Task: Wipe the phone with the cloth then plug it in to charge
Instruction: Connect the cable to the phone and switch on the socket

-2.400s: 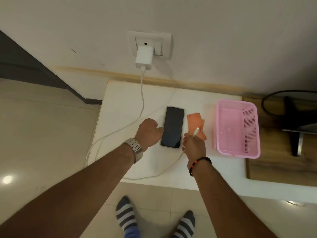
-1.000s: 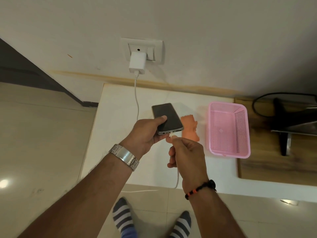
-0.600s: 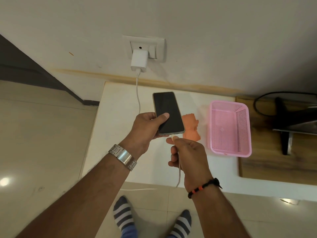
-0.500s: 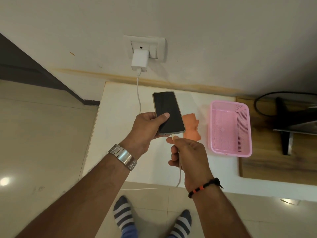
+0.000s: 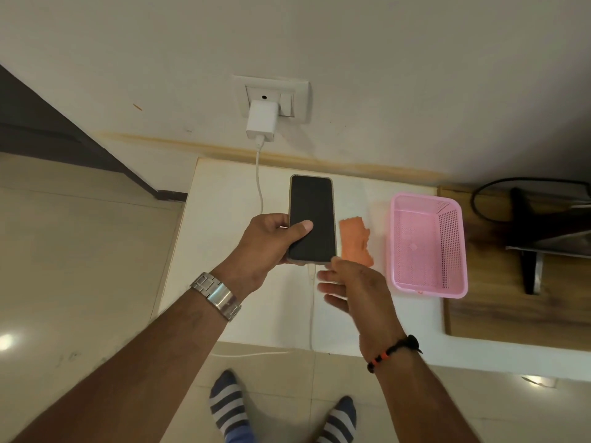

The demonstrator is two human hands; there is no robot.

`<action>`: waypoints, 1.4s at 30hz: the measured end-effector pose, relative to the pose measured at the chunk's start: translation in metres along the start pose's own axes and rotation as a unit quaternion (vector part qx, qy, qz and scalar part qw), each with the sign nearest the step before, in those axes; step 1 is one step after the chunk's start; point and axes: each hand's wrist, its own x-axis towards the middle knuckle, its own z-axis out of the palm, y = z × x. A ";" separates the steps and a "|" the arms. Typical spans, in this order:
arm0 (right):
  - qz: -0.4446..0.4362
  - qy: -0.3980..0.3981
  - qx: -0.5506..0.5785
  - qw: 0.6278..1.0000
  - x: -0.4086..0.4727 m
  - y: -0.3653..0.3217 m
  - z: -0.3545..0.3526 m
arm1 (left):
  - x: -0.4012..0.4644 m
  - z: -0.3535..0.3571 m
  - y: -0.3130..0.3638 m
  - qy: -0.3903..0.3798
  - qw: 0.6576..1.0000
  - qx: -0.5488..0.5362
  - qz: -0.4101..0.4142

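My left hand (image 5: pixel 268 243) grips the black-screened phone (image 5: pixel 311 215) above the white table (image 5: pixel 224 225), thumb on the dark screen. The white charging cable (image 5: pixel 311 302) hangs from the phone's bottom edge, its plug in the port. My right hand (image 5: pixel 353 287) sits just below the phone with fingers spread and nothing in them. The orange cloth (image 5: pixel 353 243) lies crumpled on the table right of the phone. The white charger (image 5: pixel 260 124) is plugged into the wall socket (image 5: pixel 271 97), with the cable dropping from it behind my left hand.
A pink perforated basket (image 5: pixel 427 244) stands right of the cloth. Beyond it is a wooden surface (image 5: pixel 511 302) with a dark stand and black cord. The cable loops over the table's near edge toward my striped socks (image 5: pixel 228 404) on the tiled floor.
My right hand, which pinched the cable plug at the phone's bottom edge, has let go and opened. The cable now hangs from the phone. My left hand keeps holding the phone, now pointing straighter toward the wall.
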 end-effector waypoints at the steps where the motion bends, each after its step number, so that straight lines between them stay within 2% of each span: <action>1: -0.012 0.015 0.011 1.000 0.003 -0.002 -0.004 | 0.000 -0.002 -0.001 -0.009 1.000 0.006 -0.001; 4: -0.046 0.007 0.031 0.998 0.017 -0.009 -0.009 | -0.001 -0.006 -0.008 -0.037 0.999 0.017 -0.009; 8: -0.069 -0.013 -0.011 0.997 0.038 -0.007 0.001 | 0.002 -0.010 -0.019 -0.047 0.998 0.047 -0.018; 13: -0.052 -0.006 -0.037 0.998 0.067 0.012 0.012 | 0.018 -0.021 -0.035 0.005 0.994 0.103 -0.041; 18: -0.049 0.027 -0.140 0.989 0.095 0.028 0.025 | 0.037 -0.024 -0.055 0.074 0.979 0.186 -0.024; 25: -0.054 0.075 -0.193 0.977 0.113 0.039 0.030 | 0.057 -0.018 -0.073 0.150 0.963 0.223 -0.016; 42: -0.068 0.157 -0.229 0.958 0.127 0.047 0.040 | 0.064 -0.018 -0.079 0.179 0.947 0.267 -0.011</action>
